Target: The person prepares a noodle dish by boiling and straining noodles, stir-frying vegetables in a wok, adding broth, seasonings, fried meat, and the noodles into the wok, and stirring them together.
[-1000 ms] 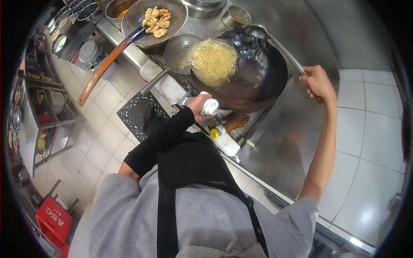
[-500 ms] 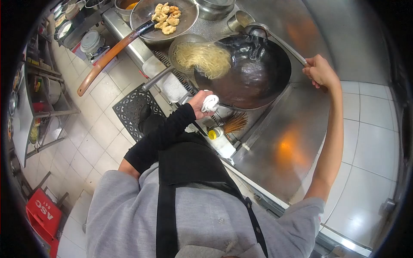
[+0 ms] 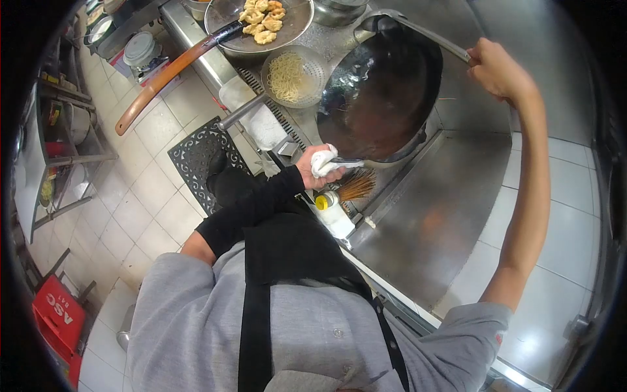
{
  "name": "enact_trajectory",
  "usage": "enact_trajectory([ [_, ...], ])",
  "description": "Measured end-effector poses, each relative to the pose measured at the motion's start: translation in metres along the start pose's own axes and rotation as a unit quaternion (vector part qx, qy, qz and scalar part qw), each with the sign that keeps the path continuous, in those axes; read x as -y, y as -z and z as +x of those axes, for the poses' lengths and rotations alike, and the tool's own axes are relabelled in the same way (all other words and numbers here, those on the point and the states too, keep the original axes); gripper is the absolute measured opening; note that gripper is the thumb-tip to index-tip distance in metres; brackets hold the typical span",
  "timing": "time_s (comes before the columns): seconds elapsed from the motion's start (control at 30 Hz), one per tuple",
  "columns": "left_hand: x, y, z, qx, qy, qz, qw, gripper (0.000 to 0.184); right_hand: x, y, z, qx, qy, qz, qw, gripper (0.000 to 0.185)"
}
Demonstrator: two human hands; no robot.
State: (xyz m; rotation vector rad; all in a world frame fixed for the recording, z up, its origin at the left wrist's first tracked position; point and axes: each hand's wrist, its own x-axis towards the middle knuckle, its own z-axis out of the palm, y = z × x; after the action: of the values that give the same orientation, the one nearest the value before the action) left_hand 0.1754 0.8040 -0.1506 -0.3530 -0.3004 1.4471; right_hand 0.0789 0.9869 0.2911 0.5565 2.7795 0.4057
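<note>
My left hand (image 3: 318, 168) grips a folded white cloth (image 3: 324, 161) around the handle of the black wok (image 3: 379, 98), which is tipped toward the left. A few noodle strands cling inside the wok. Noodles (image 3: 285, 77) lie in the perforated strainer (image 3: 312, 77) beside it. My right hand (image 3: 499, 68) is closed on the end of a long-handled ladle (image 3: 428, 34), whose head is at the wok's far rim.
Fried pieces (image 3: 263, 19) sit in a mesh skimmer (image 3: 297, 29) with a wooden handle jutting left. A bamboo brush (image 3: 356, 185) and a yellow-lidded jar (image 3: 324, 200) are near the stove's front edge. A red crate (image 3: 59, 313) stands lower left.
The noodles have slid from the wok into the strainer. The wok has tilted further, its far side lifted. My right hand has moved up with the ladle.
</note>
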Motion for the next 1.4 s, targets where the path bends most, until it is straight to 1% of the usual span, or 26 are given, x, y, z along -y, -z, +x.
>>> enact_trajectory([
  [0.07, 0.004, 0.000, 0.002, 0.030, 0.015, -0.015, 0.999, 0.045, 0.011, 0.013, -0.002, 0.024, 0.004, -0.028, 0.999, 0.036],
  [0.13, 0.006, -0.002, 0.002, 0.054, 0.025, -0.023, 0.998, 0.044, 0.020, 0.018, -0.006, 0.034, 0.016, -0.050, 0.998, 0.035],
  [0.17, 0.004, -0.003, 0.000, 0.047, 0.027, -0.024, 0.998, 0.041, 0.023, 0.020, -0.007, 0.037, 0.021, -0.061, 0.997, 0.035],
  [0.27, -0.003, -0.003, 0.000, 0.051, 0.023, -0.020, 0.998, 0.039, 0.023, 0.017, -0.007, 0.042, 0.007, -0.061, 0.997, 0.031],
  [0.3, -0.003, -0.001, 0.000, 0.041, 0.001, -0.008, 0.999, 0.038, 0.022, 0.016, -0.008, 0.043, 0.007, -0.057, 0.997, 0.028],
  [0.37, -0.007, 0.002, -0.002, 0.027, -0.008, 0.016, 0.999, 0.040, 0.019, 0.013, -0.007, 0.044, 0.009, -0.045, 0.998, 0.022],
  [0.4, -0.009, 0.002, -0.003, 0.020, -0.012, 0.030, 0.999, 0.040, 0.013, 0.007, -0.006, 0.020, 0.027, -0.027, 0.999, 0.019],
  [0.47, -0.012, 0.004, -0.003, -0.011, -0.040, 0.062, 0.997, 0.036, -0.003, -0.006, -0.007, -0.030, 0.060, 0.011, 0.998, 0.014],
  [0.53, -0.011, 0.011, -0.001, -0.030, -0.076, 0.111, 0.990, 0.032, -0.007, -0.008, -0.018, -0.021, 0.039, 0.044, 0.998, 0.010],
  [0.57, -0.011, 0.003, -0.002, -0.066, -0.094, 0.141, 0.983, 0.025, -0.008, -0.010, -0.023, -0.016, 0.030, 0.061, 0.998, 0.010],
  [0.67, -0.014, -0.016, 0.006, -0.186, -0.128, 0.247, 0.942, 0.020, -0.031, -0.022, -0.032, 0.010, -0.009, 0.088, 0.996, 0.012],
  [0.73, -0.027, -0.005, 0.025, -0.193, -0.131, 0.282, 0.931, 0.013, -0.052, -0.037, -0.030, 0.014, -0.040, 0.113, 0.993, 0.014],
  [0.8, -0.024, -0.033, 0.037, -0.300, -0.155, 0.334, 0.880, 0.013, -0.070, -0.055, -0.021, 0.011, -0.072, 0.153, 0.985, 0.016],
  [0.87, -0.017, -0.053, 0.055, -0.389, -0.177, 0.395, 0.813, 0.023, -0.082, -0.077, -0.005, 0.004, -0.108, 0.208, 0.972, 0.018],
  [0.9, -0.013, -0.062, 0.057, -0.400, -0.176, 0.437, 0.786, 0.033, -0.082, -0.087, 0.003, -0.004, -0.123, 0.253, 0.960, 0.019],
  [0.93, -0.020, -0.035, 0.076, -0.421, -0.177, 0.529, 0.716, 0.041, -0.078, -0.096, 0.011, -0.002, -0.135, 0.319, 0.938, 0.017],
  [1.0, -0.027, -0.005, 0.099, -0.497, -0.190, 0.656, 0.535, 0.049, -0.059, -0.111, 0.029, -0.002, -0.161, 0.449, 0.879, 0.014],
  [1.07, -0.040, -0.006, 0.111, -0.500, -0.199, 0.670, 0.511, 0.054, -0.053, -0.151, 0.062, -0.006, -0.135, 0.604, 0.786, 0.012],
  [1.1, -0.048, -0.011, 0.112, -0.492, -0.192, 0.657, 0.537, 0.054, -0.035, -0.154, 0.068, -0.020, -0.143, 0.624, 0.768, 0.013],
  [1.13, -0.071, 0.039, 0.142, -0.449, -0.191, 0.722, 0.490, 0.049, -0.010, -0.155, 0.076, -0.034, -0.151, 0.643, 0.750, 0.015],
  [1.2, -0.068, 0.006, 0.144, -0.504, -0.160, 0.663, 0.530, 0.038, 0.024, -0.162, 0.099, -0.027, -0.142, 0.669, 0.729, 0.016],
  [1.23, -0.067, 0.007, 0.147, -0.438, -0.131, 0.616, 0.642, 0.046, 0.042, -0.163, 0.109, -0.024, -0.142, 0.683, 0.716, 0.016],
  [1.3, -0.076, 0.009, 0.140, -0.289, -0.075, 0.481, 0.824, 0.069, 0.078, -0.171, 0.133, -0.022, -0.139, 0.721, 0.678, 0.015],
  [1.33, -0.092, 0.007, 0.129, -0.261, 0.021, 0.488, 0.833, 0.084, 0.090, -0.177, 0.138, -0.015, -0.132, 0.736, 0.664, 0.012],
  [1.37, -0.101, 0.028, 0.110, -0.257, -0.020, 0.641, 0.723, 0.078, 0.105, -0.174, 0.139, -0.015, -0.137, 0.737, 0.661, 0.011],
  [1.4, -0.111, 0.049, 0.090, -0.277, -0.047, 0.794, 0.539, 0.073, 0.118, -0.171, 0.138, -0.016, -0.145, 0.739, 0.658, 0.011],
])
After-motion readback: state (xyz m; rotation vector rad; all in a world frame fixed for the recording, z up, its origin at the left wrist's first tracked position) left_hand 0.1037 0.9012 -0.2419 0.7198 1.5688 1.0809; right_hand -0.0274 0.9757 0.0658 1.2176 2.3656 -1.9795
